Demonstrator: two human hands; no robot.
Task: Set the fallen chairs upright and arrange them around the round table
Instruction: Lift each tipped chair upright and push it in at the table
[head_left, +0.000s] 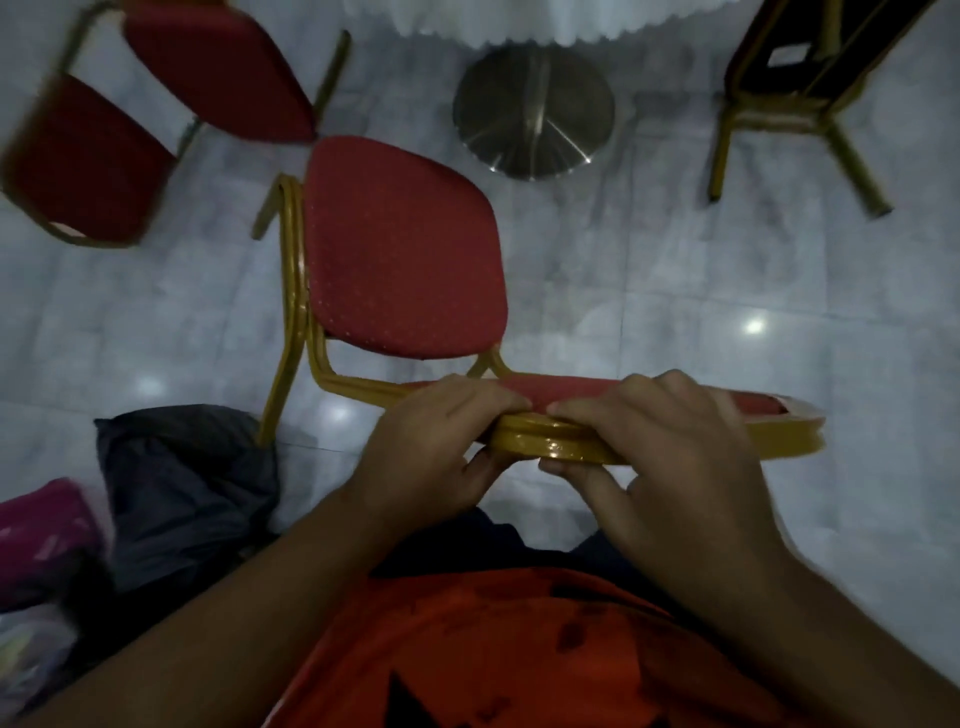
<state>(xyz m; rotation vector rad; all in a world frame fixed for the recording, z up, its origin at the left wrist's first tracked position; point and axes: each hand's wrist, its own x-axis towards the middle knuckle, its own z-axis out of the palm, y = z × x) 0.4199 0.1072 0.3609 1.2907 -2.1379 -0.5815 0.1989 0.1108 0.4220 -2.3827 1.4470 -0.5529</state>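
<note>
A red-cushioned chair with a gold metal frame (405, 249) stands upright right in front of me, its seat facing the round table. My left hand (436, 436) and my right hand (660, 447) both grip the top edge of its backrest, side by side. The round table shows only as a white cloth edge (519, 21) and a round steel base (535, 109) at the top. A second red chair (208, 67) stands at the upper left. A third chair (800, 88) lies fallen at the upper right, its dark underside and gold legs showing.
Pale glossy floor tiles (675, 291) spread all around. A dark bag (182, 483) and a pink item (47, 519) lie on the floor at my lower left, close to the held chair's rear leg.
</note>
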